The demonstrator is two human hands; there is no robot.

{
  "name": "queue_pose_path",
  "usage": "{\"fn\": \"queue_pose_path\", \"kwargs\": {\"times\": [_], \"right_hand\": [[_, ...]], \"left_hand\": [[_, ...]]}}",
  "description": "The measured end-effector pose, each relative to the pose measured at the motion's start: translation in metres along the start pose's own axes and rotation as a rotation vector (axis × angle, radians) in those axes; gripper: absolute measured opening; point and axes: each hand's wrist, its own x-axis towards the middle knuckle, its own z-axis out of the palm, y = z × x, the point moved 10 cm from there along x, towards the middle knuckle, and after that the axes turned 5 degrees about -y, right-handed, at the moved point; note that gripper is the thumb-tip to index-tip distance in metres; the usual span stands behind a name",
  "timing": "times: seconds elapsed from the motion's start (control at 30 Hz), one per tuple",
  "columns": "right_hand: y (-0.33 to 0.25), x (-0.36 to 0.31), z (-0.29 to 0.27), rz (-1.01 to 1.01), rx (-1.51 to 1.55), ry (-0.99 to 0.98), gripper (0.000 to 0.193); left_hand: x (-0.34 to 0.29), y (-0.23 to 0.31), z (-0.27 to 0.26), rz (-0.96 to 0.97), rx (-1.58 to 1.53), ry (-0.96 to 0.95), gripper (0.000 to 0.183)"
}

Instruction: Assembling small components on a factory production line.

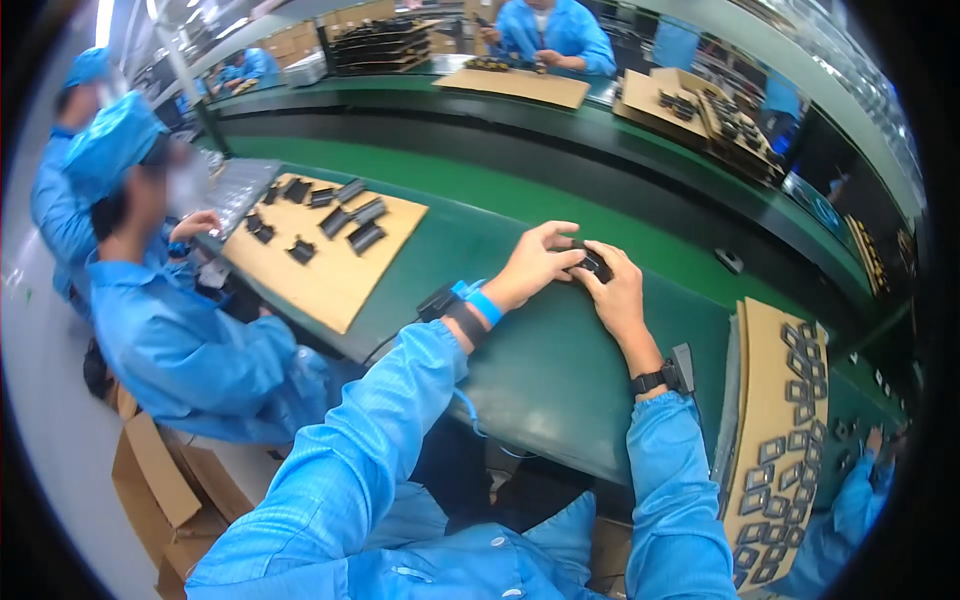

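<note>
Both my hands meet over the far part of the green-topped workbench (530, 370), holding one small black part (596, 265) between them. My left hand (535, 265) grips its left side with thumb and fingers. On its other side my right hand (618, 295) has its fingers curled over the top and the thumb beneath. Fingers cover much of the part, so its exact kind cannot be told. A blue strap (480, 303) circles my left wrist, and a small device on a black band (665, 375) sits on my right wrist.
Left on the bench lies a cardboard sheet (385, 235) with several black parts. Another sheet (755, 390) at right carries many small black frames. Co-workers in blue (200, 330) stand at left; one (555, 40) works across. An open carton (160, 470) is on the floor.
</note>
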Motion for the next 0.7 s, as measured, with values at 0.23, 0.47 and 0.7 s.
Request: {"fn": "queue_pose_path", "kwargs": {"times": [0.23,0.47,0.7], "right_hand": [[0.022,0.011,0.001,0.061,0.097,-0.041,0.044],[0.058,0.006,0.014,0.29,0.542,-0.081,0.037],[0.054,0.005,0.022,0.326,0.59,-0.133,0.033]], "left_hand": [[0.007,-0.011,-0.003,0.086,-0.043,0.039,0.048],[0.003,0.0,-0.019,0.094,-0.085,0.077,0.043],[-0.001,0.0,-0.022,0.098,-0.047,0.081,0.024]]}}
